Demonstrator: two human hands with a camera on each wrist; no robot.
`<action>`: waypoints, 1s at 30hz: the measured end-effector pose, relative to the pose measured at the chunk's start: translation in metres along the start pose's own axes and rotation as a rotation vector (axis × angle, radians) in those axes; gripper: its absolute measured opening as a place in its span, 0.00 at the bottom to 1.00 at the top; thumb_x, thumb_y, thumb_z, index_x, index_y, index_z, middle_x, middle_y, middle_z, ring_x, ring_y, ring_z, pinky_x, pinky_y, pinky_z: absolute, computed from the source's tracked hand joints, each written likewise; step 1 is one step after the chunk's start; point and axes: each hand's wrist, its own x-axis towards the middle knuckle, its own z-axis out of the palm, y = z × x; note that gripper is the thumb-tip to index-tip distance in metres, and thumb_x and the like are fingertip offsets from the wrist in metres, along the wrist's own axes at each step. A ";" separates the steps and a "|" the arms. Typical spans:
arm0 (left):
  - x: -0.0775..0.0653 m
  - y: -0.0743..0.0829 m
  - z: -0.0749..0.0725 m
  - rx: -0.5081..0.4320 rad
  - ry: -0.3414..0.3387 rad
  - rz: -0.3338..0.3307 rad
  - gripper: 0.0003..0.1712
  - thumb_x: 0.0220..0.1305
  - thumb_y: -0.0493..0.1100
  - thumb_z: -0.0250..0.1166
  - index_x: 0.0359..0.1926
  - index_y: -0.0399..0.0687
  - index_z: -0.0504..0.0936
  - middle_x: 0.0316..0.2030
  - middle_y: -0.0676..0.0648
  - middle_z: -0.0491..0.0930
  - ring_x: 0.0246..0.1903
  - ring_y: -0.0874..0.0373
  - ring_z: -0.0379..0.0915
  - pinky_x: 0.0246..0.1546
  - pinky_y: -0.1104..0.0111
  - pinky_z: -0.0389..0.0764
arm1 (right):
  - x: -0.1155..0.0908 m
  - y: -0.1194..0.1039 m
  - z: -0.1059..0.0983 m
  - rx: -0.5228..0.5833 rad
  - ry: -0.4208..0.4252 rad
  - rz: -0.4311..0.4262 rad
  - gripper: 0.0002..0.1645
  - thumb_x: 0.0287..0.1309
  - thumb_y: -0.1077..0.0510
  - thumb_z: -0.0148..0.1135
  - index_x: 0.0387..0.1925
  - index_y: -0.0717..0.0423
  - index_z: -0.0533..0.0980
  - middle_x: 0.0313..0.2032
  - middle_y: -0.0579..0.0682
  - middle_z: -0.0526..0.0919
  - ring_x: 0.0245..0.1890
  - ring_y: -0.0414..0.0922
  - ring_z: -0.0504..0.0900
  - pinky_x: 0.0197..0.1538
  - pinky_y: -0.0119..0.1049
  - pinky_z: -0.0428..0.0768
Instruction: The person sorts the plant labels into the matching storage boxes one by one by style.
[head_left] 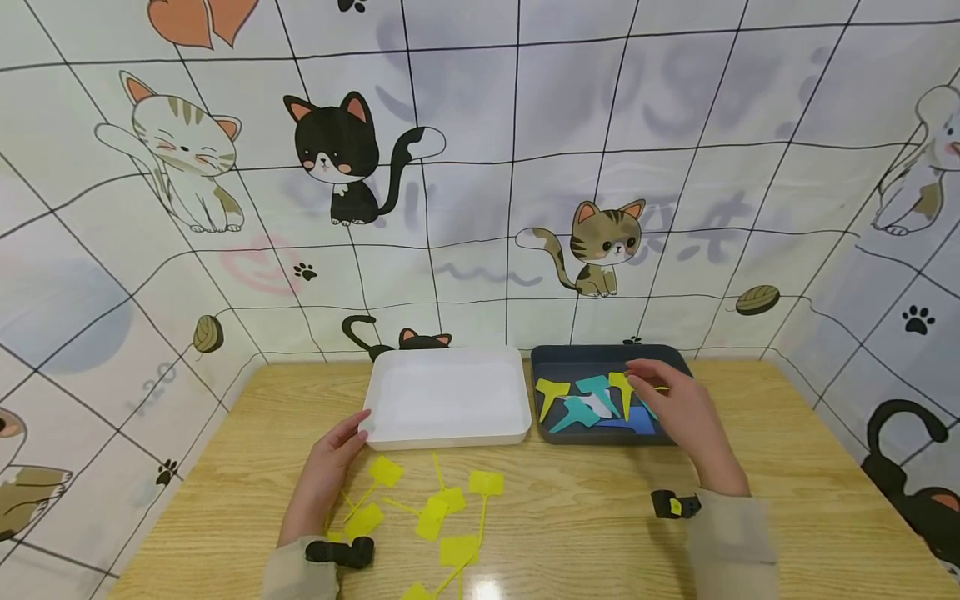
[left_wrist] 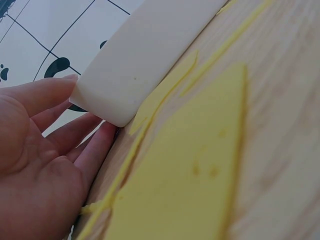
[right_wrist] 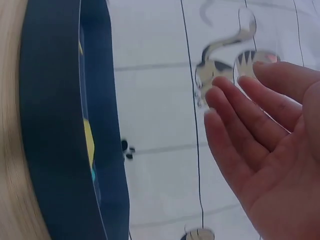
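Patterned cloth rose behind and to both sides, printed with cartoon cats, paw marks and dark grid lines. Before it stood a wood-grain table. On its far side lay a shallow white tray, the broader of two; just to its right, a dark blue tray.

Two bare hands came from pale sleeves. Left hand: fingers spread and fairly straight, tips touching the white tray's near left corner. Right hand: above the right part of the dark tray, fingers loosely bent, thumb apart from the fingertips in the right wrist view. Black wrist gear sat on each arm.

Smallest items last. Yellow long-stemmed tags lay scattered on the table in front of the white tray, several overlapping, some close beside the left forearm. Inside the dark tray: T-shaped yellow tags, teal tags, a white piece and a blue piece, partly heaped; the right hand hid some.
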 end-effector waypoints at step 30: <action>0.003 0.000 -0.002 -0.005 -0.009 0.005 0.22 0.64 0.49 0.53 0.60 0.59 0.68 0.61 0.54 0.60 0.58 0.61 0.57 0.56 0.71 0.61 | -0.028 0.116 -0.028 0.819 0.106 0.423 0.40 0.63 0.46 0.45 0.68 0.53 0.40 0.68 0.49 0.43 0.66 0.43 0.45 0.65 0.37 0.46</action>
